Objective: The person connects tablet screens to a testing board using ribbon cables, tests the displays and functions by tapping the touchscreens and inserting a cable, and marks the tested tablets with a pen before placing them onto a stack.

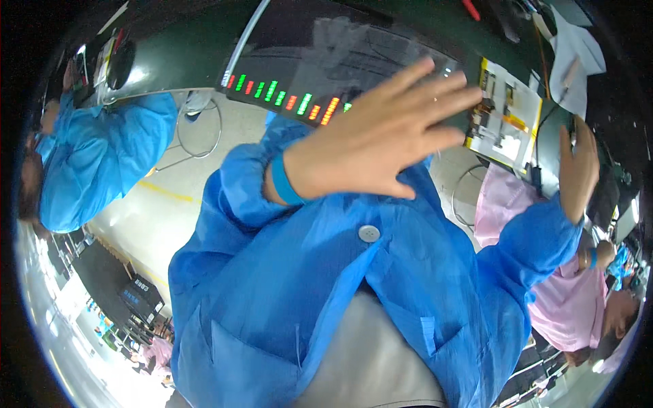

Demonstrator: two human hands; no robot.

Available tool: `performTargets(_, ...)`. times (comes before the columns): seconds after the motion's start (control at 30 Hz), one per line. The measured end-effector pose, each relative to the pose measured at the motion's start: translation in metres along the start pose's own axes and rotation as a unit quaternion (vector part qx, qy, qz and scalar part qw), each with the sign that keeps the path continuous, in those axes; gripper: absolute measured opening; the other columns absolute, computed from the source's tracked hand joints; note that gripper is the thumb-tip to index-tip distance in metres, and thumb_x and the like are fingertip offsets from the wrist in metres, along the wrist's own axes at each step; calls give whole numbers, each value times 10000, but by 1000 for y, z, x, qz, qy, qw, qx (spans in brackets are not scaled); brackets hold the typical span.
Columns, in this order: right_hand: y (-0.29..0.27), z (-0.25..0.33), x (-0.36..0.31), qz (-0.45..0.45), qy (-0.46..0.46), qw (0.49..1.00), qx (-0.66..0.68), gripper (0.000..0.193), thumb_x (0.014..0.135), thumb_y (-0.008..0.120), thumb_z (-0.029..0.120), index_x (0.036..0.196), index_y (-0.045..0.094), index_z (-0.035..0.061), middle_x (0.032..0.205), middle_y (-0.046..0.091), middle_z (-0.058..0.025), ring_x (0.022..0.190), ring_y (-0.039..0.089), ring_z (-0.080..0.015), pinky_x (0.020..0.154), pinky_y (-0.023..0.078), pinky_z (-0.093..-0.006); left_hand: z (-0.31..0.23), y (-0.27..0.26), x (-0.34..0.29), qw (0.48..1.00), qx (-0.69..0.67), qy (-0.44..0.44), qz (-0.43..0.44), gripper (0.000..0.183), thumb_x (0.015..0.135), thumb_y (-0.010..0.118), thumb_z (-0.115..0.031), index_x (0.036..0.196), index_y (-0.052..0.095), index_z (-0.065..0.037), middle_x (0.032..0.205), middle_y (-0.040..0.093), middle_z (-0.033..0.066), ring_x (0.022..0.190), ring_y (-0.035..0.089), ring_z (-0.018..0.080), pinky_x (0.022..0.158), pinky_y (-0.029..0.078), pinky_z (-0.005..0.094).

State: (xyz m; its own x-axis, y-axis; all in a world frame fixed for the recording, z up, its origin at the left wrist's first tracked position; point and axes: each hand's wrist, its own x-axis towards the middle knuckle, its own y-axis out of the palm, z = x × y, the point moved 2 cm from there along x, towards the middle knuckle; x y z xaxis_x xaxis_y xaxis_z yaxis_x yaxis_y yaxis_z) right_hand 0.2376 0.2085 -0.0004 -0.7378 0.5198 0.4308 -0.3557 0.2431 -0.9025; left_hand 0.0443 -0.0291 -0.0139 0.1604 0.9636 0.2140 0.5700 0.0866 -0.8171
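Observation:
My left hand (391,129) has its fingers spread wide and holds nothing. It hovers over the near right part of a black glossy panel (299,54) with red, green and orange lit digits along its near edge. A blue band (283,180) circles that wrist. To the right of the panel lies a white tray (524,146) with yellow edges, bearing small dark parts and an orange strip. My right hand (579,166) is beyond the tray's right side, thumb and fingers apart, with no held thing visible. A black cable (537,153) runs between tray and hand.
Pale cloth or paper (575,58) lies at the far right of the dark table (177,58). People in blue (102,163) and pink (568,306) clothing sit on either side. Round metal stool frames (219,129) stand below the table edge.

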Motion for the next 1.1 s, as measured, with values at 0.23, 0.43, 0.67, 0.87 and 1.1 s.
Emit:
performTargets(0.23, 36, 95, -129, 509, 258, 688, 449, 340, 922, 475, 287, 954, 637, -10, 729, 612, -49, 655, 555, -96, 562, 422, -222, 2, 34, -17, 979, 189, 28, -66, 244, 644, 689, -207, 862, 647, -107, 1334, 458, 77, 1249, 399, 220, 1076, 284, 420)
performTargets(0.43, 177, 99, -219, 2, 660, 122, 741, 371, 908, 518, 258, 1133, 515, -37, 929, 594, -83, 645, 470, -97, 598, 386, -218, 10, -1, -84, 939, 162, 92, -289, 254, 758, 604, -363, 822, 704, -138, 842, 585, 23, 779, 547, 163, 798, 449, 373)
performTargets(0.67, 121, 39, -243, -132, 446, 365, 806, 194, 929, 505, 222, 949, 580, 43, 632, 486, 38, 445, 315, -31, 413, 265, -179, 36, -20, -156, 890, 248, -169, -343, 235, 694, 600, -308, 848, 726, -185, 778, 498, -2, 744, 460, 196, 750, 409, 364)
performTargets(0.87, 26, 57, -203, -257, 454, 633, 573, 303, 955, 465, 243, 1059, 538, -32, 615, 395, 5, 497, 278, -63, 466, 265, -205, 39, -18, -154, 889, 269, -195, -315, 260, 687, 607, -303, 889, 731, -196, 796, 499, -2, 769, 462, 184, 808, 379, 373)
performTargets(1.1, -24, 78, -107, -220, 230, 904, 286, 196, 905, 487, 52, 1058, 567, -41, 997, 634, -114, 701, 611, -180, 557, 460, -268, 58, -34, -144, 900, 222, -187, -326, 390, 798, 513, -410, 944, 720, -113, 891, 561, 42, 838, 488, 204, 803, 377, 356)
